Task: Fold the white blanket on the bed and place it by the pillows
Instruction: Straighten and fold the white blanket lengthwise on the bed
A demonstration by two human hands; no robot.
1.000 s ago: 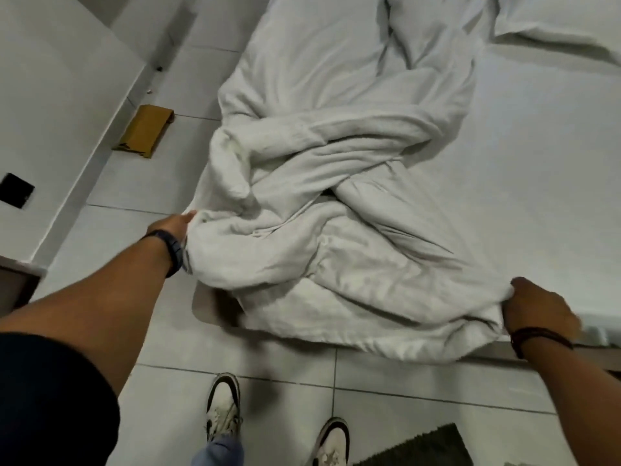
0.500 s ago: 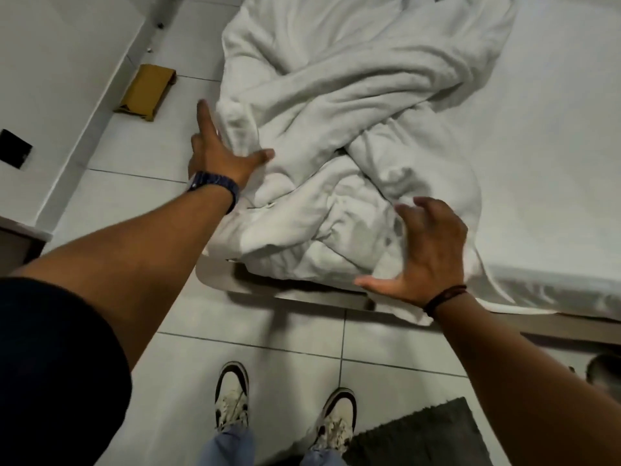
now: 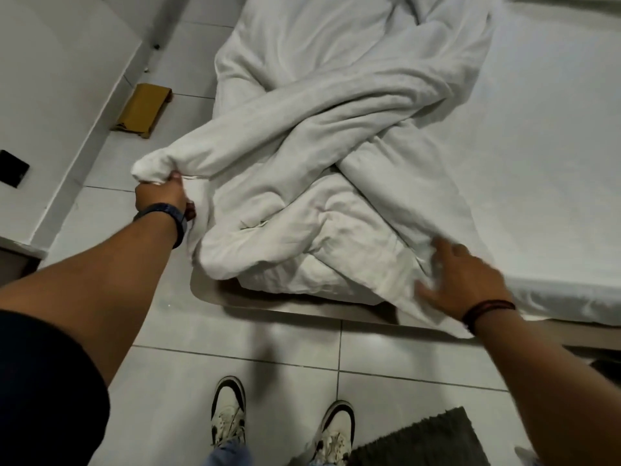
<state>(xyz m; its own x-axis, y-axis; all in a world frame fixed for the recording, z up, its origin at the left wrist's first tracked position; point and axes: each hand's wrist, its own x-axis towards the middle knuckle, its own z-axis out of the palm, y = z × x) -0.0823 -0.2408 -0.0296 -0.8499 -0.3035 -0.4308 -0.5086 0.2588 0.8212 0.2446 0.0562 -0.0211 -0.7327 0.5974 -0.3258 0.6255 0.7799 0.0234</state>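
2 hands are working the foot end of the bed (image 3: 554,136) here, and they're doing pretty different jobs. Left hand (image 3: 160,196) is closed tight around a bunched end of the white blanket (image 3: 302,183), right at the bed's left corner, with that end pulled out past the mattress over the floor (image 3: 235,344). My guess is that's a corner being fished out of the tangle, since you can't fold anything until you've found the corners.

Right hand (image 3: 465,284) is open, fingers spread, lying flat on the blanket's near edge where it droops over the foot of the bed. It's blurry, so I can't tell if it's pinning the fabric down or feeling around for the other corner. Not gripping anything as far as I can see.

Blanket itself is nowhere near folded. It's twisted into 2 thick ropes that cross in an X about mid-bed, with a crumpled heap at the near end and more spread flatter toward the far end. Pillows aren't clearly in view, maybe a sliver at the top right, can't say.

I'd call this very early days: it probably needs untwisting and spreading first. That X crossing looks like the thing that'll fight back if both ends get pulled at once.
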